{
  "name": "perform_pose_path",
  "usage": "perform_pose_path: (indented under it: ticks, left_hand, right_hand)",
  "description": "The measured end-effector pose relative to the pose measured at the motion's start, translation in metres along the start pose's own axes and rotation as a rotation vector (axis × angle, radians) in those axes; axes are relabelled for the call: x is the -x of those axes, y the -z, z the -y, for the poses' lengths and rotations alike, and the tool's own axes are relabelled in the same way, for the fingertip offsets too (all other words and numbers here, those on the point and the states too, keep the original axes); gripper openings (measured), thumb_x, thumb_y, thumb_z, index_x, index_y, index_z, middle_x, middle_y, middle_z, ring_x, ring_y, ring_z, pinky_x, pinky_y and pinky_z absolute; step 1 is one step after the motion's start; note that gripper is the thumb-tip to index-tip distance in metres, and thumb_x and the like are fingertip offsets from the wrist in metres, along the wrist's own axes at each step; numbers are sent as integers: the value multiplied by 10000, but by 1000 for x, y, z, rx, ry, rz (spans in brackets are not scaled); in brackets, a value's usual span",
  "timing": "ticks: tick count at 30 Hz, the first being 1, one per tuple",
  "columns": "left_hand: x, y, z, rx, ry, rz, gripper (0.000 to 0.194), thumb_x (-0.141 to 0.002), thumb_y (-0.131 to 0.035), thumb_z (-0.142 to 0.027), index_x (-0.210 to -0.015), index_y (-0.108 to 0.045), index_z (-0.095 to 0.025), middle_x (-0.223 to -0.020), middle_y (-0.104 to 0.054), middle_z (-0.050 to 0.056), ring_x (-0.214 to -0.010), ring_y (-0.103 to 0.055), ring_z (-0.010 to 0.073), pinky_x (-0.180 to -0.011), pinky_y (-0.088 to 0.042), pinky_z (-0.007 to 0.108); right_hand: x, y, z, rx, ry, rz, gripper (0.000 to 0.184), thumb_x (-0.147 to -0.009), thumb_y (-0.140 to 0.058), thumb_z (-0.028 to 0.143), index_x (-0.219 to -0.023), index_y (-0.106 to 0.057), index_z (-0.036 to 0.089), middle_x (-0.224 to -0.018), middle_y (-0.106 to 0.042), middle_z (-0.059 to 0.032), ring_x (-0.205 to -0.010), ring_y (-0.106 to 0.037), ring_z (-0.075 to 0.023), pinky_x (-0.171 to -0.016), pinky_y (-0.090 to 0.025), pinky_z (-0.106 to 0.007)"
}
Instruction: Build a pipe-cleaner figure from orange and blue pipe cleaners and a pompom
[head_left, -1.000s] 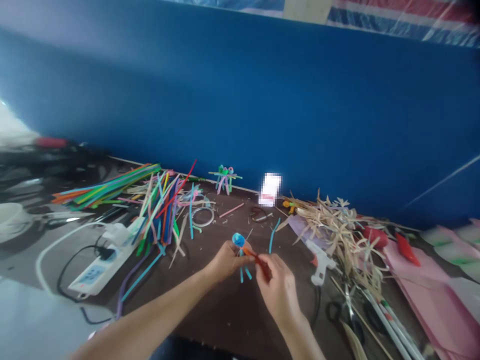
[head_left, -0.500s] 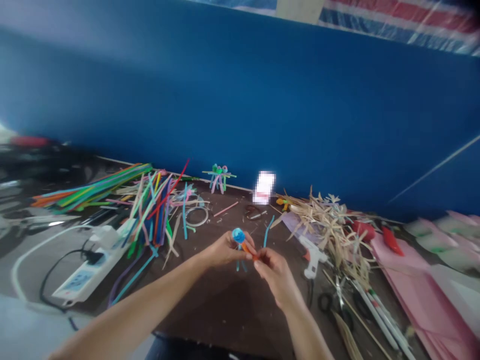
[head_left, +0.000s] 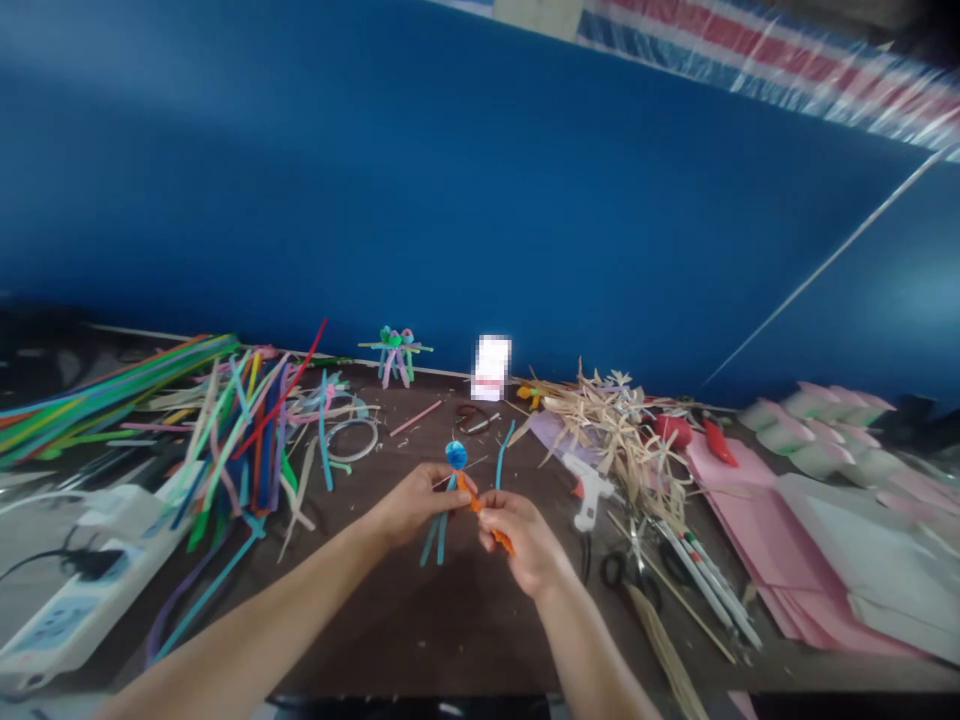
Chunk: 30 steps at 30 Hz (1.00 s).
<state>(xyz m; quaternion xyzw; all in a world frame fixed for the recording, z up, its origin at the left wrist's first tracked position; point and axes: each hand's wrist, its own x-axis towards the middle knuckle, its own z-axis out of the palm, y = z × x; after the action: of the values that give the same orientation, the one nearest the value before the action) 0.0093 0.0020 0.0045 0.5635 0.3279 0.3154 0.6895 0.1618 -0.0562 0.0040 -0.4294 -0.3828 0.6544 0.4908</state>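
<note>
My left hand (head_left: 416,505) pinches a small pipe-cleaner figure (head_left: 450,490) just below its round blue pompom head (head_left: 456,455). Two blue pipe-cleaner legs (head_left: 436,538) hang beneath that hand. My right hand (head_left: 521,540) is close against the figure, its fingers gripping an orange pipe cleaner (head_left: 491,522) that runs up to the figure's body. A loose blue pipe cleaner (head_left: 502,455) lies on the dark table (head_left: 405,640) just beyond my hands.
A heap of coloured pipe cleaners (head_left: 240,440) and a white power strip (head_left: 67,620) lie left. A finished figure (head_left: 396,355) stands by the blue wall (head_left: 450,200). Right are dried straw (head_left: 615,440), a glue gun (head_left: 589,490), scissors (head_left: 630,570) and pink paper (head_left: 742,520).
The whole scene has shifted left and the view has tilted as my head turned. The figure's blue legs show more clearly, and the orange pipe cleaner now sticks out below my right fingers.
</note>
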Motion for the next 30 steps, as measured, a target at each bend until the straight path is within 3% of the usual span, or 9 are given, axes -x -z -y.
perform_pose_path:
  ticks: [6, 10, 16, 23, 30]
  left_hand:
    - [1, -5, 6, 9, 37, -137, 201, -631, -655, -296, -739, -602, -134, -604, -563, -25, -532, -480, 97, -561, -393, 227]
    - [2, -9, 6, -35, 3, -187, 201, -648, -635, -301, -758, -595, -137, -621, -567, -25, -549, -484, 102, -567, -392, 224]
    - [4, -13, 8, -27, -25, -191, 189, -682, -609, -306, -743, -575, -129, -615, -576, -12, -542, -476, 101, -560, -388, 220]
    - [4, -17, 22, 221, 48, -235, 227, -645, -653, -311, -745, -569, -126, -634, -573, 0, -548, -484, 97, -558, -390, 219]
    - [7, -15, 16, 11, 13, -215, 207, -660, -632, -313, -747, -609, -127, -674, -591, 17, -669, -524, 148, -638, -384, 238]
  right_hand:
    - [-1, 1, -2, 419, 159, -206, 111, -677, -563, 224, -708, -616, 132, -559, -533, 28, -493, -448, -80, -488, -337, -194]
    - [0, -1, -3, 565, 257, -253, 121, -704, -547, 229, -729, -626, 142, -646, -617, -9, -577, -530, -123, -547, -396, -212]
    - [1, -2, -3, 574, 307, -242, 113, -729, -527, 212, -747, -622, 153, -703, -656, -29, -637, -588, -151, -593, -438, -226]
    - [-1, -1, -8, 559, 340, -251, 109, -732, -525, 214, -758, -616, 158, -727, -658, -34, -665, -598, -158, -616, -451, -236]
    - [-1, 0, -11, 597, 296, -259, 127, -722, -525, 223, -773, -619, 154, -686, -625, -19, -618, -555, -139, -576, -431, -227]
